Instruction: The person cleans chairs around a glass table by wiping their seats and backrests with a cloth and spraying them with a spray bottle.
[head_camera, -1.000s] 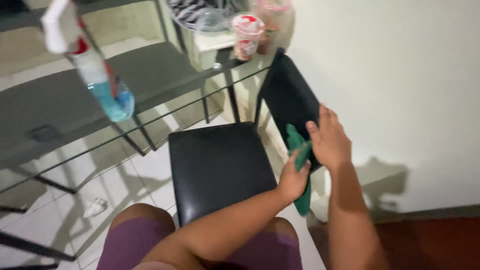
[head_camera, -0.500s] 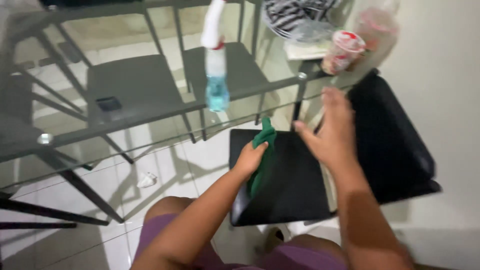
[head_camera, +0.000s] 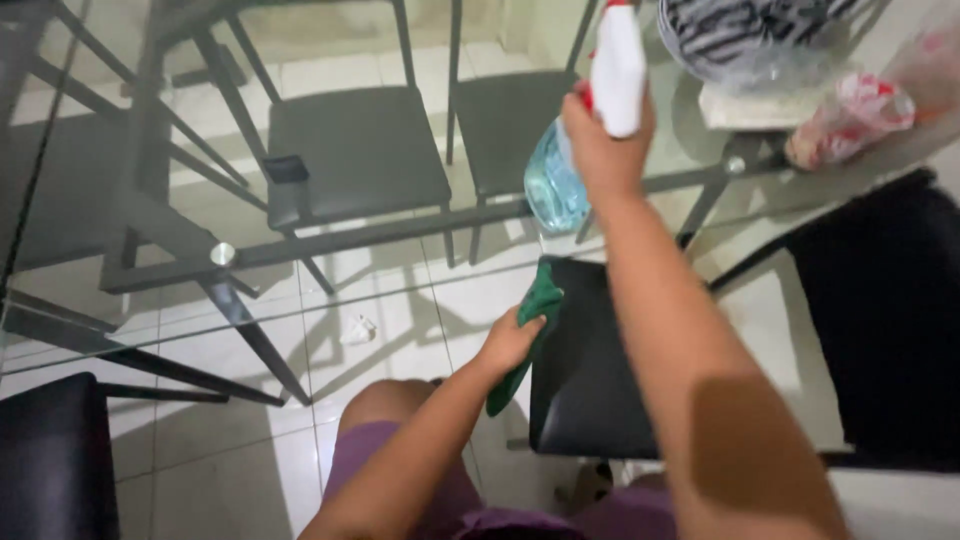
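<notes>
Our right hand (head_camera: 603, 150) is wrapped around the neck of a spray bottle (head_camera: 590, 120) with a white head and pale blue liquid; it stands on, or just above, the glass tabletop (head_camera: 380, 270), and we cannot tell whether its base is touching. Our left hand (head_camera: 508, 343) is closed on a green cloth (head_camera: 527, 335), pressed against the left edge of a black chair seat (head_camera: 590, 370) that sits below the tabletop's near rim.

To do this well, we judge the bottle should come clear of the glass before we tilt it, so it does not knock the rim. A wrapped package (head_camera: 850, 115) and a striped bundle in clear plastic (head_camera: 750, 40) lie just to the right, and our elbow should stay away from them. The nozzle's direction is hidden by our fingers, so we should check it points at the seat and not at our leg. We keep the cloth bunched and flat under the palm, ready to meet the wet patch, and work from the near edge inward, since the seat's far side runs under our right forearm.
</notes>
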